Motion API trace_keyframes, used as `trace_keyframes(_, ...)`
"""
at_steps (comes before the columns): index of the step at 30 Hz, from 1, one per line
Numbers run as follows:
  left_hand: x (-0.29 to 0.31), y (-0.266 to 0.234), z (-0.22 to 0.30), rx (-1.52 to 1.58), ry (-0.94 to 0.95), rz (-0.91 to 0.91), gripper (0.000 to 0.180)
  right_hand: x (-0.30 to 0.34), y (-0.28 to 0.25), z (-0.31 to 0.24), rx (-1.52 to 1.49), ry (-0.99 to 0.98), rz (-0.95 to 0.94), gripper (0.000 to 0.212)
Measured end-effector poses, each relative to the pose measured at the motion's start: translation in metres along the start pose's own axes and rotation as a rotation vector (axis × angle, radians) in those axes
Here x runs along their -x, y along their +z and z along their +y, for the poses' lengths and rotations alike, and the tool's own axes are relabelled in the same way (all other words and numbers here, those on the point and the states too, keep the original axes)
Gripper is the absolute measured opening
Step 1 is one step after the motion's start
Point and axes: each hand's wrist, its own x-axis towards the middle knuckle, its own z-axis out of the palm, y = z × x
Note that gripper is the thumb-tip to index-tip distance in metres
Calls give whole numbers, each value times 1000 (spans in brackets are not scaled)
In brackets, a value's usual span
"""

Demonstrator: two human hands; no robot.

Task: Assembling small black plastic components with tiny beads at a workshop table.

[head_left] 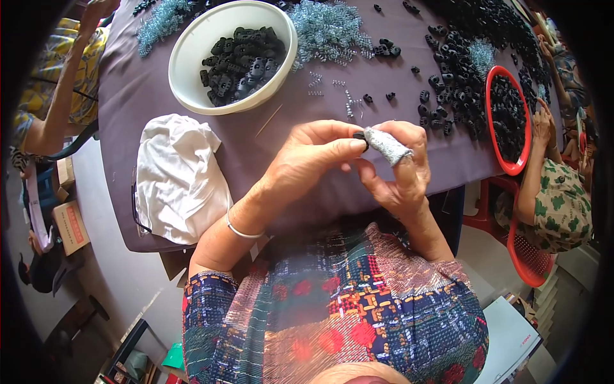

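Just over the near edge of the table, my left hand [304, 157] pinches a small black plastic cord lock [362, 140] between thumb and fingertips. My right hand [406, 176] closes on the same piece from the other side. One of its digits wears a pale grey knitted finger cover [388, 146], whose tip presses at the cord lock. My fingers hide most of the piece. Beyond my hands lie a few loose metal springs [349, 102] and single black cord lock parts [391, 96]. A thin wooden stick [268, 120] rests left of them.
A white bowl [180, 86] of black parts stands at the far left, beside a heap of springs [329, 32]. Black parts [448, 83] cover the right side, with a red basket [490, 121]. White cloth [180, 176] lies left. Other people sit at both sides; a red chair [527, 259] stands right.
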Motion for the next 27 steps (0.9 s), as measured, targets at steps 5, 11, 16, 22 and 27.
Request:
trace_keyframes(5, -2, 1, -6, 172, -99, -44, 25, 3, 2, 0, 67, 4, 35, 39)
trace_keyframes(11, 1, 2, 2, 53, -187, -74, 21, 4, -17, 3, -270, 174, -97, 31)
trace_keyframes(16, 6, 11, 12, -286, -236, -100, 21, 14, -29, 5, -376, 243, -229, 34)
trace_keyframes(22, 7, 11, 8, -302, -270, -67, 17, 9, -49, 18, -494, 555, -239, 27)
trace_keyframes(27, 1, 6, 6, -308, -109, 75, 16, 8, -35, 37, -58, 589, -118, 25)
